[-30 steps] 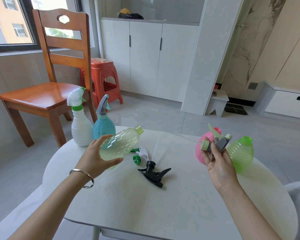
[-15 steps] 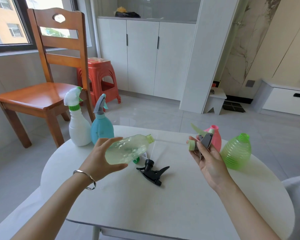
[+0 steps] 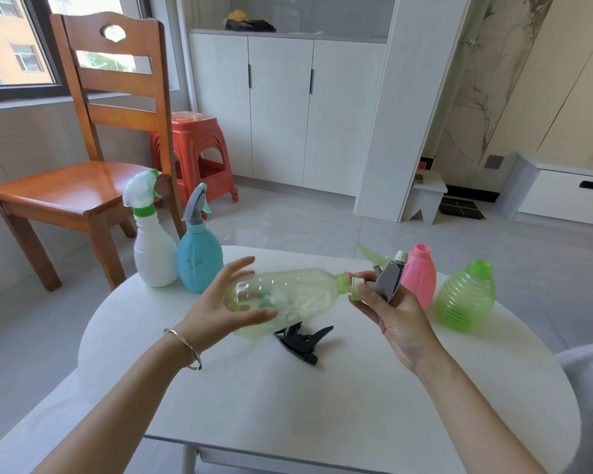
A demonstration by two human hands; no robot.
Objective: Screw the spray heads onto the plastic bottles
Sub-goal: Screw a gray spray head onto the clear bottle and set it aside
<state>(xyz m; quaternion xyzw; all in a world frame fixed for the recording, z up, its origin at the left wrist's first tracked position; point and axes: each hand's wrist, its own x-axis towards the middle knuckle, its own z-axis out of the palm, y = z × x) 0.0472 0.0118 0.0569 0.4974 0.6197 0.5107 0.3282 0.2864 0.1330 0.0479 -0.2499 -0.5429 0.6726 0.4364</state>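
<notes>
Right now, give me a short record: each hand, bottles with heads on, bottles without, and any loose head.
left hand: grips the yellow-green bottle, held sideways above the table
right hand: holds the grey spray head, collar at that bottle's neck
heads on: white bottle, blue bottle
no heads: pink bottle, green ribbed bottle
loose: black spray head lying on table

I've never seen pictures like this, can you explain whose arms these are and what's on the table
No machine here: these are a person's arms, filmed by a camera worn on their head. The left hand holds a clear yellowish bottle sideways; the right hand holds a grey spray head at its neck. On the white table stand a white bottle and a blue bottle with heads on, a pink bottle and a green bottle without; a black spray head lies loose.
</notes>
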